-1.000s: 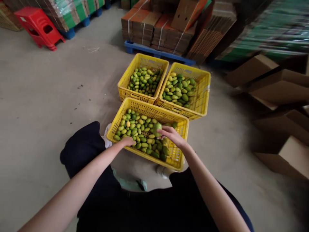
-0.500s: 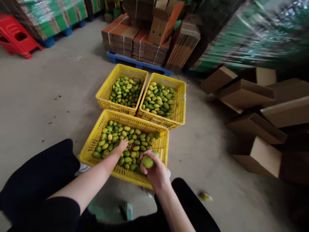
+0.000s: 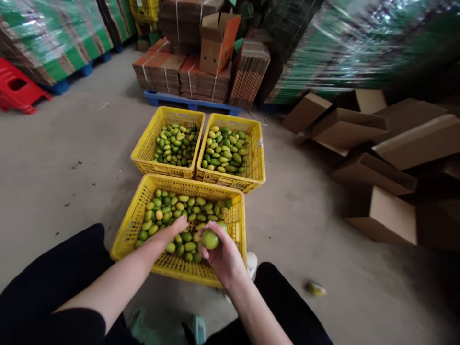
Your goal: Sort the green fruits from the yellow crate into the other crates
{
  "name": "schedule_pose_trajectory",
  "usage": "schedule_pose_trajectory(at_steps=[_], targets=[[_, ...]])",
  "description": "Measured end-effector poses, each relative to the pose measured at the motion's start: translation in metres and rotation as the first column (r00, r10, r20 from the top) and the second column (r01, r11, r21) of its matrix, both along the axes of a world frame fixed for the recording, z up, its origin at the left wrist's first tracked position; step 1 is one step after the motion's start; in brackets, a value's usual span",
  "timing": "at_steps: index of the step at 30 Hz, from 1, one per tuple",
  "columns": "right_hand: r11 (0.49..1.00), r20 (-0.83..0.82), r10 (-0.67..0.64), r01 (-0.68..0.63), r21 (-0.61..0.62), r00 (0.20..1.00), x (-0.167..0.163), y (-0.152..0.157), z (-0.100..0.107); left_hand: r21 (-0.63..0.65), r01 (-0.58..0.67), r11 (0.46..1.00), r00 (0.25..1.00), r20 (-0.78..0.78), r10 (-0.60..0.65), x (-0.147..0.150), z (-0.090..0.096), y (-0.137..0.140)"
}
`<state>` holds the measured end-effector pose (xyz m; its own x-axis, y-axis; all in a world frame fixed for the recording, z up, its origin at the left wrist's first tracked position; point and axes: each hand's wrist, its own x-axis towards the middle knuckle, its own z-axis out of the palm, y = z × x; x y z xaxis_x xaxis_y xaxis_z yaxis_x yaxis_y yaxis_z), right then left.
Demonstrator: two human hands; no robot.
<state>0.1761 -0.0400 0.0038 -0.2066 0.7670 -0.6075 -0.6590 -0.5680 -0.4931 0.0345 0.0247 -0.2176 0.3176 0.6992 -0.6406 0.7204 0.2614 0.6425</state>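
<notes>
My left hand [image 3: 180, 224] reaches into the near yellow crate [image 3: 124, 233], low over the heap of green and yellow oval fruits [image 3: 168, 209]. Its fingers look curled together, and what they hold, if anything, is hidden. Over the crate's right side, my right hand [image 3: 224, 256] is closed around a round green fruit [image 3: 210, 238]. A second piece of green shows behind its fingers, partly covered. Bare crate mesh is visible at the near and right sides of the crate.
Two more yellow crates of fruit, a left one [image 3: 140, 152] and a right one [image 3: 257, 165], stand just beyond. Behind are flattened cartons [image 3: 161, 72] on a blue pallet [image 3: 187, 102]. Open boxes [image 3: 391, 215] lie right; a red stool [image 3: 17, 88] stands left. One fruit [image 3: 315, 288] lies on the floor.
The view has shifted, so the crates sit lower and further left. My left hand's fingers have drawn together among the fruit. The right hand still holds the green fruit.
</notes>
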Motion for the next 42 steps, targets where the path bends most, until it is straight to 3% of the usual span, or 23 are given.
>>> schedule_pose_trajectory(at_steps=[4,8,11,14,17,19,22,24,27,29,33,37,39,42], targets=[[0.995,0.069,-0.011,0.003,0.105,0.998,0.009,0.018,0.004,0.170,0.065,0.983,0.998,-0.010,-0.064,-0.010,0.041,0.026],[0.975,0.143,-0.087,0.055,0.217,0.986,0.015,0.034,0.007,0.319,0.047,0.947,0.995,0.073,-0.074,-0.032,0.111,0.049],[0.953,0.186,-0.077,0.017,0.304,0.980,0.008,0.036,0.006,0.459,-0.118,0.881,0.943,0.330,-0.045,-0.051,0.173,0.048],[0.916,0.279,-0.034,-0.082,0.393,0.960,-0.005,0.030,0.004,0.446,-0.319,0.836,0.842,0.538,0.035,-0.063,0.217,0.029],[0.822,0.474,-0.062,-0.224,0.523,0.878,-0.014,0.022,0.003,0.381,-0.459,0.802,0.725,0.683,0.091,-0.066,0.230,0.005],[0.718,0.642,-0.176,-0.348,0.602,0.746,-0.014,0.017,0.006,0.416,-0.505,0.757,0.696,0.715,0.072,-0.065,0.231,-0.009],[0.558,0.753,-0.433,-0.508,0.656,0.496,-0.007,0.011,0.015,0.592,-0.497,0.635,0.760,0.650,-0.011,-0.064,0.237,-0.024],[0.471,0.718,-0.579,-0.560,0.681,0.386,-0.001,0.006,0.021,0.721,-0.429,0.544,0.829,0.554,-0.079,-0.065,0.246,-0.032],[0.386,0.640,-0.693,-0.578,0.719,0.333,0.005,0.000,0.026,0.828,-0.337,0.448,0.888,0.438,-0.139,-0.065,0.260,-0.043],[0.364,0.619,-0.711,-0.579,0.729,0.333,0.005,-0.004,0.025,0.846,-0.319,0.428,0.896,0.416,-0.155,-0.063,0.266,-0.047],[0.421,0.622,-0.690,-0.493,0.761,0.370,0.000,-0.006,0.024,0.816,-0.339,0.469,0.880,0.452,-0.150,-0.054,0.273,-0.046],[0.469,0.605,-0.649,-0.383,0.796,0.462,-0.003,-0.001,0.027,0.736,-0.412,0.537,0.827,0.550,-0.120,-0.050,0.279,-0.040],[0.498,0.598,-0.596,-0.337,0.799,0.537,-0.002,0.002,0.031,0.630,-0.458,0.627,0.770,0.633,-0.074,-0.050,0.280,-0.036],[0.595,0.574,-0.416,-0.266,0.758,0.705,-0.001,0.005,0.037,0.291,-0.487,0.824,0.619,0.780,0.090,-0.051,0.275,-0.028]])
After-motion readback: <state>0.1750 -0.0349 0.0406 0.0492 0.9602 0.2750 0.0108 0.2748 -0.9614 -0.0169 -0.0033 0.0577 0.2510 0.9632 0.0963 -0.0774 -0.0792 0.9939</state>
